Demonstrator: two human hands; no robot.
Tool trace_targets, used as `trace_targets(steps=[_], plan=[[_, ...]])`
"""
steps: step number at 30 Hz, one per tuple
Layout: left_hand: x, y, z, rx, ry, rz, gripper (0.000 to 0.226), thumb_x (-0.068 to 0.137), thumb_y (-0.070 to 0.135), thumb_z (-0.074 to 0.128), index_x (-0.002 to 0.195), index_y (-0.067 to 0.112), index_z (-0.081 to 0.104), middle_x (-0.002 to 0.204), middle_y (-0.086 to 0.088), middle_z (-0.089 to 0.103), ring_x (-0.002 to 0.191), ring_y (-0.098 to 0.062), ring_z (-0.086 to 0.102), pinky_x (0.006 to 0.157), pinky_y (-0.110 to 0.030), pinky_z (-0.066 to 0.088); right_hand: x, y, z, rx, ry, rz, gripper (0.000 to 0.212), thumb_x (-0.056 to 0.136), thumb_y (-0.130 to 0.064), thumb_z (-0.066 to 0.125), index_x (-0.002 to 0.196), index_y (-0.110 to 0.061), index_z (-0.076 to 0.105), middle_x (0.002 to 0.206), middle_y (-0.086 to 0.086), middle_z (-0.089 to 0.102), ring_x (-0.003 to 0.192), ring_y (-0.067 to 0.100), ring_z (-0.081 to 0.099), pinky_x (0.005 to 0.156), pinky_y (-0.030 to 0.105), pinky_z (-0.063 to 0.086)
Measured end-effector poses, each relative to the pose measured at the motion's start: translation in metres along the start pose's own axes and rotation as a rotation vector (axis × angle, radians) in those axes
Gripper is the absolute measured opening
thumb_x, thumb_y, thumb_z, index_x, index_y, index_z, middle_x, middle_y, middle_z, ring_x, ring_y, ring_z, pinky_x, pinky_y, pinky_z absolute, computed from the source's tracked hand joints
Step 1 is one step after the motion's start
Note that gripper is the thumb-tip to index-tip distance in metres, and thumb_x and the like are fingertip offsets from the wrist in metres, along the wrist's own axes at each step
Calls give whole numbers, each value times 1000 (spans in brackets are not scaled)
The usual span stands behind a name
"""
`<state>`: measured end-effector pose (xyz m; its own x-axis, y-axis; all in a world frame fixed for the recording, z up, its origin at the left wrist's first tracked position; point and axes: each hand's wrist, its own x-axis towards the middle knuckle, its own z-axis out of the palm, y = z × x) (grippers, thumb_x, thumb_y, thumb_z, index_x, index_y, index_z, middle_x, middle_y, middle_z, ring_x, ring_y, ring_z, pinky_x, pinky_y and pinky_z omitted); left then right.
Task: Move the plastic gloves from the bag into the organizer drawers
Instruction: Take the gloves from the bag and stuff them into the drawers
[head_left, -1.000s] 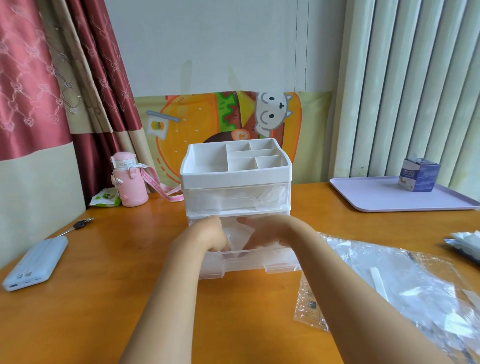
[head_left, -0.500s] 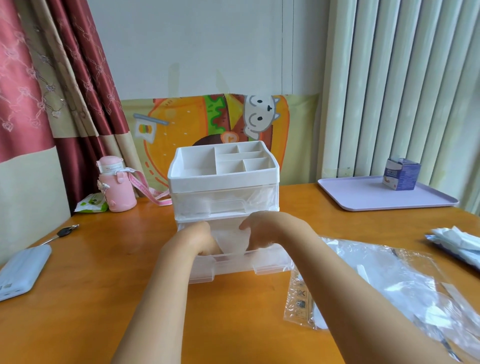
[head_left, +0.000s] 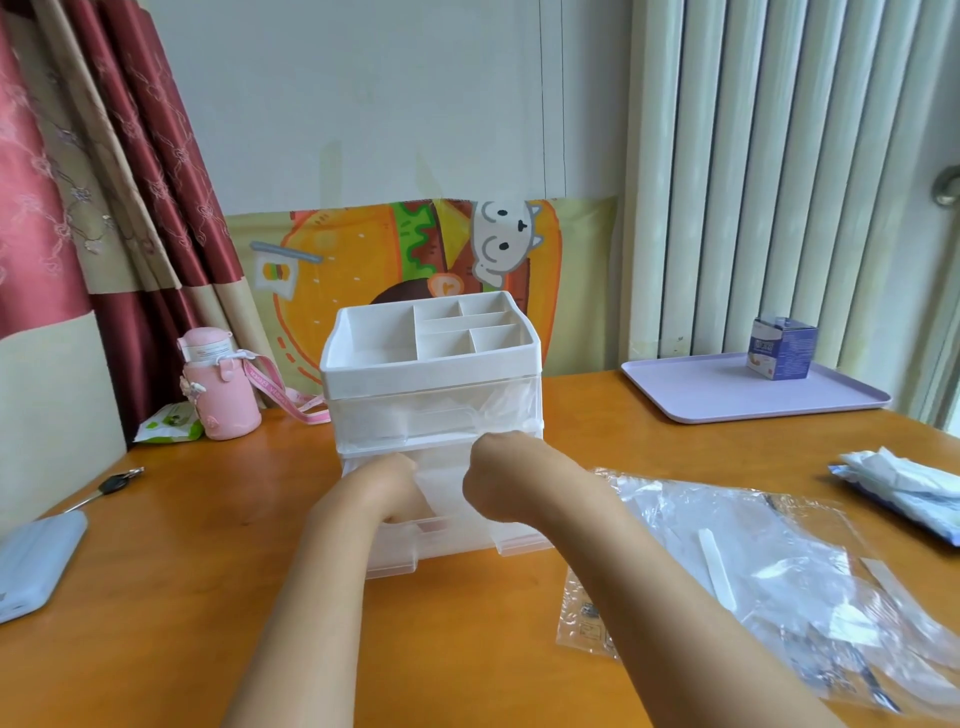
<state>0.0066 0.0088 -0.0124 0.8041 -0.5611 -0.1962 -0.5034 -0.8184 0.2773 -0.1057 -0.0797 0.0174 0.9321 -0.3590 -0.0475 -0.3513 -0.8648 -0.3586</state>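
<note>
Our white organizer (head_left: 431, 358) stands in the middle of the orange table (head_left: 156, 623). Its bottom drawer (head_left: 441, 545) is pulled out toward us. Our left hand (head_left: 382, 491) and our right hand (head_left: 501, 480) both reach down into that drawer, side by side. The fingers bend down inside it and are hidden, so we cannot tell if they are holding anything. Between our hands, some thin plastic gloves (head_left: 441, 483) lie in the open drawer. More crinkly plastic shows through the front of the top drawer (head_left: 498, 410), which is closed. The clear bag (head_left: 753, 561) lies flat on the table, near us on the right. Far on the left stands a pink bottle (head_left: 221, 387). Far on the right, a small box (head_left: 782, 348) sits on a purple tray (head_left: 727, 395).
</note>
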Motion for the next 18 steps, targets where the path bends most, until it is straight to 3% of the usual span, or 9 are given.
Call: trace_targets(steps=[1,3,4,6,8,12,14,16,18], plan=[[-3,1,-1,-2,6,10,39,95,17,53,134,14,53,131,-8,56,102,-20,53,84,-27,43,2,0,0,-42,-51,12,22,95,-7,35,80,-2,50,83,6,50,79,23,46,70,25,39],[-5,0,-2,-10,18,21,41,96,10,47,136,13,52,134,-8,55,102,-18,51,85,-26,42,9,0,-1,-98,-138,33,29,96,-5,32,113,0,56,115,12,56,99,26,50,85,29,40],[-6,-1,-3,-15,14,17,42,95,7,46,137,13,51,136,-8,54,103,-18,51,86,-25,42,12,0,-1,-118,-165,39,36,97,-4,32,127,-1,50,130,14,52,112,28,49,92,30,39],[-7,-3,-6,-36,10,6,46,94,10,53,140,15,48,141,-5,50,114,-20,52,91,-26,41,22,1,-1,-161,-203,29,41,98,-4,31,138,-2,42,141,13,44,125,27,44,98,31,37],[-7,-6,-7,-67,9,-10,55,91,20,65,141,16,45,143,-4,49,124,-23,50,95,-27,41,30,-1,1,-177,-214,27,41,99,-5,31,138,-2,41,141,14,44,124,27,45,99,31,37],[-11,-6,-11,-74,23,-20,58,90,20,66,143,15,43,143,-5,48,125,-24,50,94,-28,41,31,-3,-4,-114,-176,42,38,99,-3,31,134,1,43,136,15,47,102,24,47,92,32,40],[-14,-4,-15,-71,27,-21,55,90,22,65,141,15,45,137,-5,51,120,-23,51,96,-28,40,30,5,-10,-49,-109,56,37,99,-7,34,134,1,43,133,16,50,109,28,53,89,33,43],[-19,0,-21,-102,58,-3,32,92,27,62,122,15,57,113,-5,55,100,-22,53,88,-28,41,29,21,-20,14,9,54,28,97,-17,43,117,-4,56,113,13,63,103,29,62,81,34,49],[-30,8,-27,-141,142,20,13,94,29,58,97,17,57,94,-6,54,81,-24,50,73,-28,39,21,39,-32,62,151,40,26,93,-26,50,92,-3,63,89,11,69,81,26,66,72,34,53]])
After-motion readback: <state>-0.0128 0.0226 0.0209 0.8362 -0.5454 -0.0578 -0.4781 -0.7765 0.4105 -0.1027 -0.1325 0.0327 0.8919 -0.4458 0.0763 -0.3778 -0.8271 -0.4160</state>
